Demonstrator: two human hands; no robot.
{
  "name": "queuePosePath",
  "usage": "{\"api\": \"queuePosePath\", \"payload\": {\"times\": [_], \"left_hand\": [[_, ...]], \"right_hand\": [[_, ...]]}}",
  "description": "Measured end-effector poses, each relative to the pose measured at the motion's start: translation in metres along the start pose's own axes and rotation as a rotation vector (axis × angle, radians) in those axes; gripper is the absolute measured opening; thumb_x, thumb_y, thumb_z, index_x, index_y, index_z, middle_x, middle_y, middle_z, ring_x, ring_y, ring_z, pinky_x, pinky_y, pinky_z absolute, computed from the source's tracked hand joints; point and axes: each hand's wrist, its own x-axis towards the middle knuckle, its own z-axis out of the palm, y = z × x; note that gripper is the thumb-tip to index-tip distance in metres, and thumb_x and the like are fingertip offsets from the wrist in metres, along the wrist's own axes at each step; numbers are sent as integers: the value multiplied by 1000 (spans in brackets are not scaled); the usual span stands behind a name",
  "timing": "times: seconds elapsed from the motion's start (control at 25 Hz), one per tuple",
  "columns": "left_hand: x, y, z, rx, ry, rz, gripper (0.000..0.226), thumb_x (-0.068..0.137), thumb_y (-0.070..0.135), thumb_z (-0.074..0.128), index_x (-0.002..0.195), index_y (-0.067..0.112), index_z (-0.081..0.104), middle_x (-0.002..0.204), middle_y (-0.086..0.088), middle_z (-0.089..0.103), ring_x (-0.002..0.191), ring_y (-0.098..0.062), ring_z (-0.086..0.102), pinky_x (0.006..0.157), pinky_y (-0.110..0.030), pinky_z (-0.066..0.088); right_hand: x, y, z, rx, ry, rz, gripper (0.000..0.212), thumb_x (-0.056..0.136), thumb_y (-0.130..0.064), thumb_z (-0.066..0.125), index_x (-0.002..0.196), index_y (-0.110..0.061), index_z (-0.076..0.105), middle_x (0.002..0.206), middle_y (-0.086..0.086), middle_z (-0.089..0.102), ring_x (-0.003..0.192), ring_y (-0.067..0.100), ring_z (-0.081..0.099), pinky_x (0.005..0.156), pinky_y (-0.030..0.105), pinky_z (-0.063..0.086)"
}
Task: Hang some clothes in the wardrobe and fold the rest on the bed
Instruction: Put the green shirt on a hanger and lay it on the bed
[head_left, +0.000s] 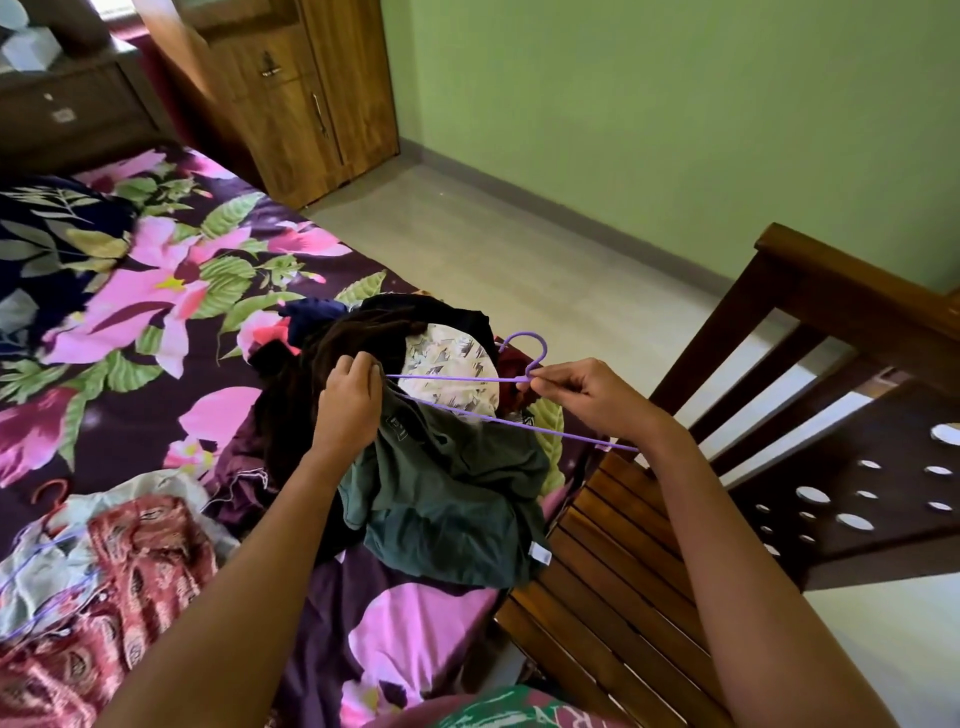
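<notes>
Fig.: You're pinching the purple wire hanger (529, 371) at its neck, just below the hook, w/ the fingertips of your R hand (587, 397). Your L hand (349, 400) is gripping the collar of the dark green T-shirt (452, 493), fingers curled, where the hanger's far end is meeting the fabric. The shirt is lying crumpled on the floral bed (156, 291), beside the wooden footboard (623, 545) and in front of a pile of dark clothes (395, 327). The wardrobe (311, 104) is standing well apart, across the floor.
</notes>
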Motion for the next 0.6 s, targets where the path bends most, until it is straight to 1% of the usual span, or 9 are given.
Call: {"api": "queuePosePath", "payload": {"times": [0.08,0.16,0.2,0.28,0.32,0.44,0.52,0.56,0.6], "left_hand": [[1,-4,0,113,60,9,24,100,16,41,103,1,59,98,-13,45,90,-30,45,75,-40,39],[-1,-4,-2,50,133,-2,25,98,11,44,111,0,63,103,-14,40,94,-30,44,85,-37,42],[-2,-1,-4,-14,141,-14,26,98,9,44,115,0,63,103,-12,37,92,-26,43,88,-33,42],[-4,8,-6,-123,125,-86,27,99,8,42,118,2,61,104,-12,38,89,-19,43,86,-23,39],[-4,12,-5,-159,133,-139,28,100,9,41,118,3,61,106,-14,42,89,-17,43,84,-20,37],[-4,15,-3,-261,226,-268,28,100,7,38,112,2,62,100,-16,57,80,-15,47,69,-16,35],[-2,15,-4,-355,287,-380,26,99,6,38,107,1,62,78,-6,57,61,-14,45,52,-14,35],[0,15,-3,-384,304,-439,26,98,6,37,106,1,61,72,1,53,57,-11,44,50,-15,35],[0,14,-3,-399,311,-482,26,98,7,36,105,1,60,70,5,49,58,-8,44,52,-18,36]], "right_hand": [[0,-1,-7,31,-39,-22,21,94,-20,58,110,-21,71,101,10,72,97,32,65,91,49,49],[1,0,-11,25,-52,-66,20,94,-22,57,105,-32,70,81,16,68,67,35,58,66,48,44],[1,0,-10,8,-41,-79,20,94,-22,57,105,-33,70,81,17,68,65,38,56,64,49,43],[2,2,-3,-13,-1,-69,20,94,-22,57,109,-25,71,97,22,70,89,49,59,80,58,48],[2,1,0,-21,13,-54,22,94,-22,57,111,-19,70,101,20,70,96,48,58,86,57,47],[-1,-2,-2,-17,25,-47,25,94,-19,57,115,-11,68,98,5,73,88,27,65,82,40,51],[-4,-6,-7,14,12,-39,25,94,-14,56,115,-6,67,77,-17,70,69,0,61,70,17,44],[-6,-8,-11,23,8,-28,25,95,-10,55,116,-2,65,62,-25,63,59,-5,56,64,8,39],[-8,-9,-14,35,8,-30,26,95,-7,53,118,1,63,53,-28,57,53,-8,53,58,5,37]]}}
